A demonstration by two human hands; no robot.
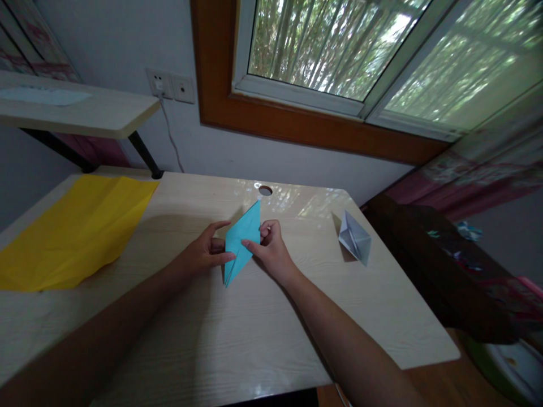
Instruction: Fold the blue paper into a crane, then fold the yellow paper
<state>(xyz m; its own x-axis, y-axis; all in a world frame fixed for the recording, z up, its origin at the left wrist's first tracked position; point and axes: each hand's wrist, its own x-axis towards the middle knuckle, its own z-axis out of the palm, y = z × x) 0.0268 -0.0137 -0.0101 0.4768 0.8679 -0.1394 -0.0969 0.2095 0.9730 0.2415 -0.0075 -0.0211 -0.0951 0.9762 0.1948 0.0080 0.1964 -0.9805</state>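
**Blue folded paper (245, 223) pinched on the near side of the desk hole (265, 191)**

Far left of the hole, a yellow sheet (82, 232) lies spread on the pale desk (254, 345), its edges slightly wavy. Behind it, also left of the hole, a shelf (119, 110) stands on black legs.

Closer, left of the hole and nearer the wearer, the left hand (207, 249) grips the blue paper's left side, thumb on its face. The paper, a long, pointed diamond, is tilted, its upper tip just beside the hole; whether it touches the desk cannot be told.

Directly on the near side of the hole, the right hand (274, 251) pinches the paper's right side, thumb across its face, fingers curled at the edge. Well to the hole's right, a white folded paper (356, 238) rests near the desk's edge.
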